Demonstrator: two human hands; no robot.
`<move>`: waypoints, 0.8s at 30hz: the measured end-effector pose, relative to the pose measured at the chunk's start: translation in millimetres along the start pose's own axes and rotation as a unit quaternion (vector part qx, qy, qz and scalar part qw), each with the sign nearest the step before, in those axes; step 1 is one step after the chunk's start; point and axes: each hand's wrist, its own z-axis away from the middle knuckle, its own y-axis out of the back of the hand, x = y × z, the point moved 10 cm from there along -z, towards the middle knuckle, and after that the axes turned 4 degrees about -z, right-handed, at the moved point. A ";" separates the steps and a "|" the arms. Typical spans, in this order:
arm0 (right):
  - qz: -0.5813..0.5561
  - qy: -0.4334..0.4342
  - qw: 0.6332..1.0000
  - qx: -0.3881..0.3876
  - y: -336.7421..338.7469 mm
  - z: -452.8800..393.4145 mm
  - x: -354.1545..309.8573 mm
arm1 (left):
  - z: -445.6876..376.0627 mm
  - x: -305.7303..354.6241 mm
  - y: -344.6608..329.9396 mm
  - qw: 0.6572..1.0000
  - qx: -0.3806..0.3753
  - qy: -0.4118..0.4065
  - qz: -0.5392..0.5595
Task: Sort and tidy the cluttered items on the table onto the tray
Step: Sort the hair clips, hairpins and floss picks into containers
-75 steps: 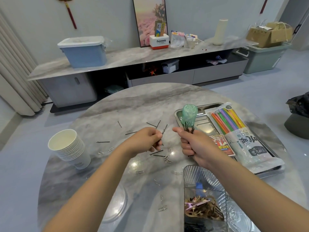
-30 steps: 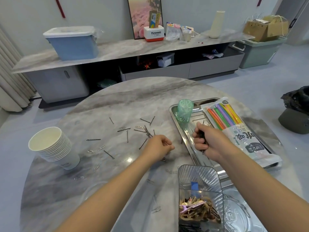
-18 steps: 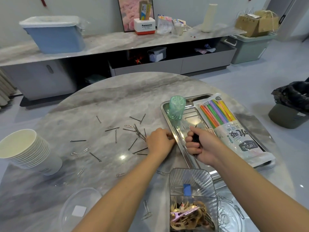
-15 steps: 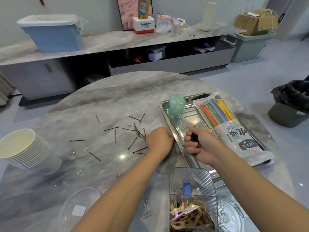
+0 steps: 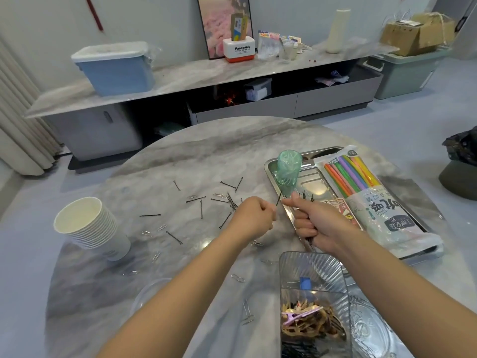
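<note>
From the head view, the left hand (image 5: 254,215) has come up off the table (image 5: 180,161), where half a second ago it was pressed down by the tray's edge, and it now pinches a single dark hairpin (image 5: 278,198) between thumb and curled fingers, the pin slanting up toward the right hand (image 5: 313,223). That hand has lifted too: it is closed in a fist around a bundle of hairpins (image 5: 308,196), their tips poking out above the thumb and a few ends showing below the fist, held just over the near rim of the metal tray (image 5: 269,165). I take it one more pin is about to join the bundle (a slow, one-at-a-time harvest). Plenty remain: loose hairpins (image 5: 228,200) lie scattered on the marble left of the hands, with paper clips (image 5: 147,232) nearer the stack of paper cups (image 5: 90,226). On the tray stand a green plastic cup (image 5: 287,167) and a bag of coloured straws (image 5: 361,192).
</note>
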 end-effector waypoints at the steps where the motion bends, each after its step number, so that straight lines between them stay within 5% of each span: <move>1: 0.014 0.022 1.000 -0.005 -1.5 1.8 -5.5 | 3.4 6.3 -2.3 0.999 -0.022 -0.004 0.024; 5: 0.066 0.077 0.995 -0.010 -4.8 3.6 -19.0 | 7.0 17.5 -3.7 0.993 -0.082 -0.014 0.079; 10: 0.062 0.055 0.996 0.017 5.0 -1.0 -10.5 | -13.2 -11.3 41.3 0.990 0.058 -0.019 -0.131; 18: 0.035 -0.012 0.999 0.022 6.0 -2.2 3.2 | -27.8 -77.9 33.2 0.968 0.035 -0.001 -0.250; 24: 0.009 -0.029 0.999 0.023 7.0 -0.8 6.5 | -24.0 -65.7 23.9 0.894 0.013 -0.031 -0.447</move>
